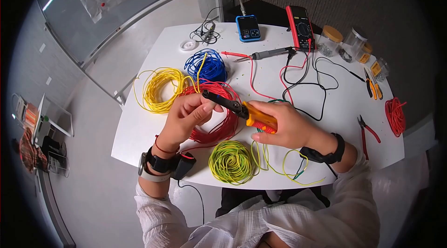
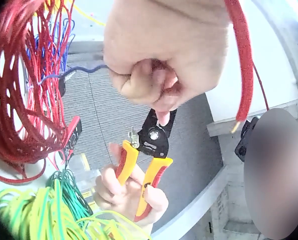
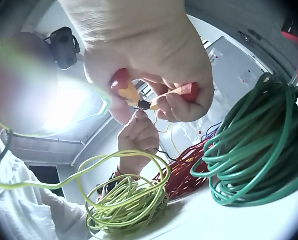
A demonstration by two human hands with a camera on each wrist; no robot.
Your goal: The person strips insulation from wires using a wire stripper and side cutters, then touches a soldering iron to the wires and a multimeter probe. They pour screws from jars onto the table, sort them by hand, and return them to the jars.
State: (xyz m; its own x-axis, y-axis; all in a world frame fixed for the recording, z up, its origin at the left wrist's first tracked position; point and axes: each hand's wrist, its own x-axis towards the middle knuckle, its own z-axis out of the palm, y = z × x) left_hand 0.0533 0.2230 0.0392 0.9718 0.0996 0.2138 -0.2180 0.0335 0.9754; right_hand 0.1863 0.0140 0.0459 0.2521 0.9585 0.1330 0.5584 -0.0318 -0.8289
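Note:
My left hand (image 1: 186,117) has its fingers curled around a blue wire (image 2: 84,70), which enters the fist from the side in the left wrist view. The wire's end is hidden by the fingers and the tool's black head. My right hand (image 1: 295,127) grips a wire stripper (image 1: 260,118) by its yellow and red handles, which stand apart in the left wrist view. The stripper's black head (image 2: 154,140) meets the fingertips of the left hand. Behind and beneath the hands lies a red wire coil (image 1: 219,129) on the white table (image 1: 139,143).
Yellow (image 1: 160,92), blue (image 1: 207,67) and yellow-green (image 1: 230,163) coils surround the hands. A green coil (image 3: 254,145) shows in the right wrist view. Farther back lie a soldering iron (image 1: 272,53), a multimeter (image 1: 302,27) and jars (image 1: 329,41); red-handled cutters (image 1: 368,131) lie at right.

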